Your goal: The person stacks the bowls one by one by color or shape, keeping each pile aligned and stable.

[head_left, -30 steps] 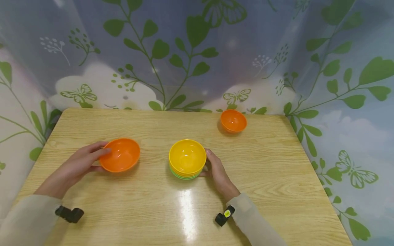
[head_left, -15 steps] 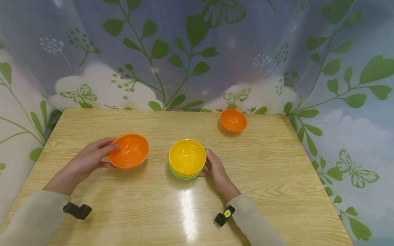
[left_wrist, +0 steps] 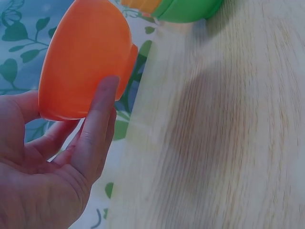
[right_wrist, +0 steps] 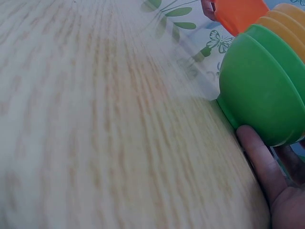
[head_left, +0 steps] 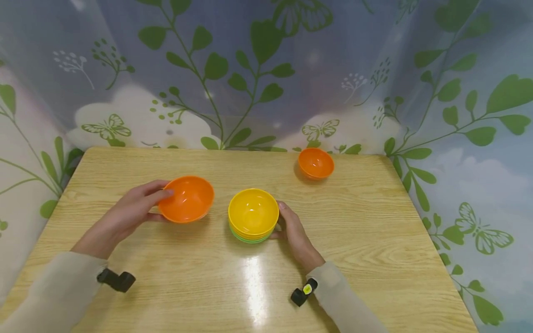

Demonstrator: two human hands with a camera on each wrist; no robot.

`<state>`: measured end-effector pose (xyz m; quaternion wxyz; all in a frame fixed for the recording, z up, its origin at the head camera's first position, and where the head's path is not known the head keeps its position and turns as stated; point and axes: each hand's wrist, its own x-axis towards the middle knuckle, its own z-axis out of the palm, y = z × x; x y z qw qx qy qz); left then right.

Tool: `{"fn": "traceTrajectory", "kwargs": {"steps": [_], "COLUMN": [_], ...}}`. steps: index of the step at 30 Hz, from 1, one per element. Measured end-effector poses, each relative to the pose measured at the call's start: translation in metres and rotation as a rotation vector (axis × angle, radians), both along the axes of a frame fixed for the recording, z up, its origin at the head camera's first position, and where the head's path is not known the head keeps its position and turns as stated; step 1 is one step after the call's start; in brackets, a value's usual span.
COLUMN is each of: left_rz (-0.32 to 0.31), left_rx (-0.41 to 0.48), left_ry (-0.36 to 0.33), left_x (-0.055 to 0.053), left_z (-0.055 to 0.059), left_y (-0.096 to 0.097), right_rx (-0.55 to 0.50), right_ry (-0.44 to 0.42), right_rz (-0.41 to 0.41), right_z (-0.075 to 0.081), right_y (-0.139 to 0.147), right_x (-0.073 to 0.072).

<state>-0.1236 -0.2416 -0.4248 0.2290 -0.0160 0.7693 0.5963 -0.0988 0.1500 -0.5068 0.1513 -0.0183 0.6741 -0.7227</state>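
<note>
My left hand (head_left: 133, 208) grips an orange bowl (head_left: 187, 199) by its left rim, with one fingertip inside and others against the outside. In the left wrist view this bowl (left_wrist: 86, 62) is tilted and held above the table. Just right of it stands a stack of nested bowls, yellow bowls (head_left: 252, 212) on top and green bowls (head_left: 250, 240) below. My right hand (head_left: 296, 236) holds the stack's right side. In the right wrist view a digit touches the lowest green bowl (right_wrist: 257, 86) near its foot; the other fingers are partly hidden behind it.
Another orange bowl (head_left: 315, 164) sits at the table's back edge, right of centre. The wood-grain table (head_left: 358, 277) meets a curtain (head_left: 233, 74) printed with leaves and butterflies at the back; similar fabric hangs at both sides.
My left hand has carried the orange bowl right and slightly away from me, closer to the stack. The right hand and the stack have stayed put.
</note>
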Motion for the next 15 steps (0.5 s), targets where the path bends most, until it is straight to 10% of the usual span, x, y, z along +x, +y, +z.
{"fn": "traceTrajectory", "kwargs": {"steps": [15], "left_rz": [0.001], "left_rx": [0.053], "left_ry": [-0.002], "left_x": [-0.005], "left_z": [0.012], "left_y": [0.014], "right_rx": [0.006], "right_ry": [-0.004], "right_rz": [-0.005], "right_z": [0.000], "right_y": [0.000], "right_x": [0.000]}}
